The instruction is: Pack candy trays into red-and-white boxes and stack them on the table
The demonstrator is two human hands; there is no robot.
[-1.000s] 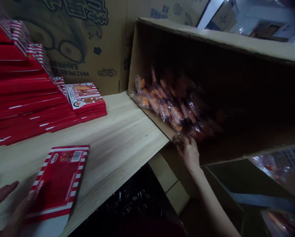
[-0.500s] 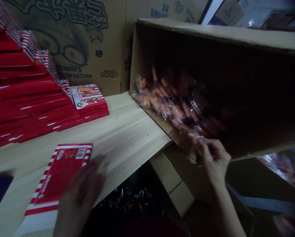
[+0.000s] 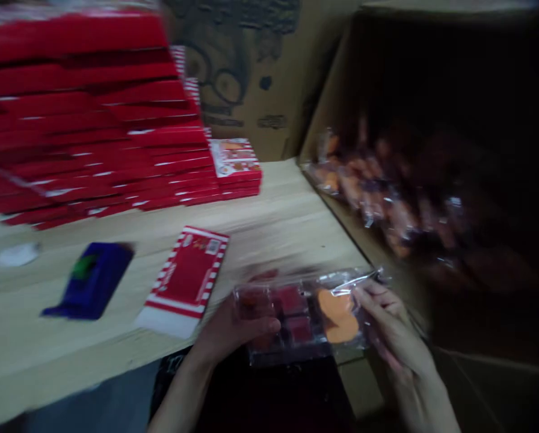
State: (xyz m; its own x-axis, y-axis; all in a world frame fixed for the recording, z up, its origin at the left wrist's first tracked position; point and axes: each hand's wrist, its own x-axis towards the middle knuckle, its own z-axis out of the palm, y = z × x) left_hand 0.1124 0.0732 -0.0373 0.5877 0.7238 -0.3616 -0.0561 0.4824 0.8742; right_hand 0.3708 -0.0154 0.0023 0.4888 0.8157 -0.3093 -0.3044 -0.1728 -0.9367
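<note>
I had the left hand (image 3: pixel 227 334) clamped on one end of the clear-wrapped packet (image 3: pixel 302 319) and the right hand (image 3: pixel 389 316) pinching the other, by the edge of the desk (image 3: pixel 281 219), between the red-and-white carton (image 3: pixel 190 270) and open cardboard box (image 3: pixel 328 114)

Wooden table (image 3: pixel 283 207), stacked red boxes (image 3: pixel 93 129), striped carton (image 3: pixel 189 270), blue object (image 3: pixel 104 276)
</note>
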